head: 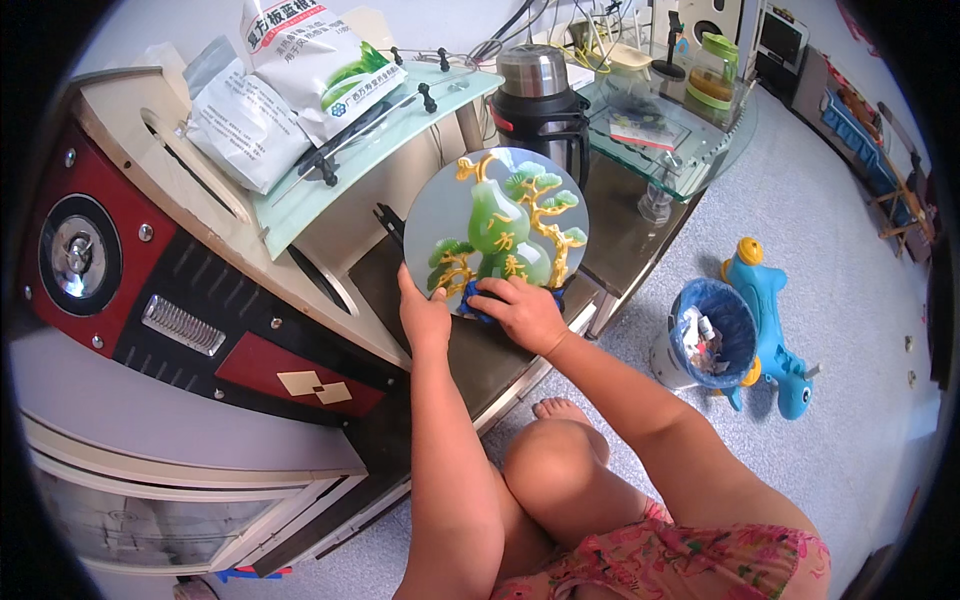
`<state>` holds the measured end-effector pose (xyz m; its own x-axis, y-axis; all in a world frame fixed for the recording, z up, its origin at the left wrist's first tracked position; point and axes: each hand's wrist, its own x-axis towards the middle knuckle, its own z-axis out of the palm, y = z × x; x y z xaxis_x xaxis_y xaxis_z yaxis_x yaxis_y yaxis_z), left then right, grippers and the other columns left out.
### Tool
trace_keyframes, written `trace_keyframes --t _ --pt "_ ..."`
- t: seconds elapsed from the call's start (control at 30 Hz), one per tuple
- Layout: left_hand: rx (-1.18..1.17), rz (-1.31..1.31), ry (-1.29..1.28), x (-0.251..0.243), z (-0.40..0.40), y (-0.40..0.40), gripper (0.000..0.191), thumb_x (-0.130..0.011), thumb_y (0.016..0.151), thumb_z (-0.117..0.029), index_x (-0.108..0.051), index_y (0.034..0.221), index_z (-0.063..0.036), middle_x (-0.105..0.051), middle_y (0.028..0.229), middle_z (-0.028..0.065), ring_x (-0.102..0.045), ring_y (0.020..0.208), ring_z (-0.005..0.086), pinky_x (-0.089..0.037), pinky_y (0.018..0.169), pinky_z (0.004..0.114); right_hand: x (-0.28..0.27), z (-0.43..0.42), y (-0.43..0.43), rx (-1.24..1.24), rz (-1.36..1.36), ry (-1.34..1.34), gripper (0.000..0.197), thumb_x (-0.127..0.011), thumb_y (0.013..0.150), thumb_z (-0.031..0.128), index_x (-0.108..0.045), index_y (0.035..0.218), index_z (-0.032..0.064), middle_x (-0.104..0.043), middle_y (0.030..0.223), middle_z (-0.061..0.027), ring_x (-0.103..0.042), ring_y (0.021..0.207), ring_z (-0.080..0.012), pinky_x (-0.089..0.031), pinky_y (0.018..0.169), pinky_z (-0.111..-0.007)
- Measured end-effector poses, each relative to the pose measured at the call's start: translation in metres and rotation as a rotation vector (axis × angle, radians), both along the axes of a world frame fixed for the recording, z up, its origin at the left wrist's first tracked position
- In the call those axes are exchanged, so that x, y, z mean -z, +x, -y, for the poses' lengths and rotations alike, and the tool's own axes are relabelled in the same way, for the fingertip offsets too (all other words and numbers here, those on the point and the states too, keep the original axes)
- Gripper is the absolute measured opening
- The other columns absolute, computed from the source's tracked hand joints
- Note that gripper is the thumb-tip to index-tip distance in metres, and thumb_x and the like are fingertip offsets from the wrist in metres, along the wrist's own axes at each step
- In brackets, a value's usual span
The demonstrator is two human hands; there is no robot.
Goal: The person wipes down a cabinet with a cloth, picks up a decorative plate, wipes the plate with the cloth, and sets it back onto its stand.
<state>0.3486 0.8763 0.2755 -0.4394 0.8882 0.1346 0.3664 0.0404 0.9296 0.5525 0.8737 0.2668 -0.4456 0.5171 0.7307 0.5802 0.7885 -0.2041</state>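
Observation:
A round decorative plate stands tilted before me, above a dark cabinet top. It bears a green gourd, pine branches in gold and green, and writing. My left hand grips its lower left rim, thumb on the front. With my right hand I press a bunched blue cloth against the plate's lower front. Dark parts, perhaps of a stand, show beside the plate. The plate's lowest edge is partly hidden by my right hand and the cloth.
Left stands a red and black speaker cabinet. A glass shelf holds white printed bags. Behind the plate is a steel vacuum flask. Rightward are a glass shelf with a green-lidded jug, a lined waste bin and a blue ride-on toy.

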Motion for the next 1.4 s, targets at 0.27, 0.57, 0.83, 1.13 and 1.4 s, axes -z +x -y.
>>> trace_keyframes --t 0.27,0.57,0.83,1.13,1.4 --pt "-0.012 -0.066 -0.06 -0.016 0.008 0.01 0.077 -0.071 0.095 0.006 -0.04 0.164 -0.0121 -0.067 0.146 0.0229 -0.065 0.135 0.0398 -0.05 0.111 0.046 -0.1 -0.072 0.027 0.251 -0.338 0.152 0.057 -0.074 0.078 -0.006 -0.077 0.127 0.0224 -0.074 0.13 -0.0052 -0.071 0.115 -0.0335 -0.06 0.093 -0.043" --pt "-0.028 -0.084 -0.085 -0.035 0.017 0.018 0.074 -0.07 0.095 0.008 -0.042 0.161 -0.0115 -0.069 0.143 0.023 -0.067 0.132 0.0415 -0.052 0.108 0.046 -0.003 -0.023 0.032 -0.042 -0.037 0.055 0.047 -0.072 0.083 0.004 -0.076 0.127 0.0226 -0.073 0.13 -0.002 -0.071 0.104 -0.029 -0.061 0.085 -0.041" --pt "-0.029 -0.118 -0.073 -0.032 0.016 0.016 0.075 -0.07 0.095 0.007 -0.041 0.161 -0.0118 -0.07 0.142 0.0231 -0.068 0.131 0.042 -0.052 0.107 0.047 -0.036 -0.034 0.049 0.056 -0.149 0.107 0.052 -0.072 0.082 -0.001 -0.077 0.127 0.0239 -0.074 0.13 -0.0031 -0.072 0.11 -0.0317 -0.062 0.088 -0.042" --pt "-0.026 -0.085 -0.103 -0.038 0.018 0.017 0.071 -0.068 0.097 0.006 -0.042 0.16 -0.0118 -0.069 0.143 0.0222 -0.066 0.133 0.0419 -0.052 0.108 0.047 -0.069 -0.065 0.024 0.151 -0.242 0.123 0.059 -0.072 0.077 -0.009 -0.077 0.127 0.0207 -0.073 0.132 -0.0059 -0.071 0.115 -0.0334 -0.06 0.096 -0.043" --pt "0.017 0.123 -0.142 -0.019 0.01 -0.002 0.042 -0.064 0.106 -0.003 -0.051 0.147 -0.0089 -0.073 0.131 0.0121 -0.069 0.113 0.0243 -0.054 0.093 0.04 0.015 0.009 0.034 -0.006 -0.064 -0.089 0.052 -0.072 0.079 -0.002 -0.077 0.124 0.0235 -0.074 0.129 -0.0007 -0.072 0.108 -0.0286 -0.062 0.086 -0.039"
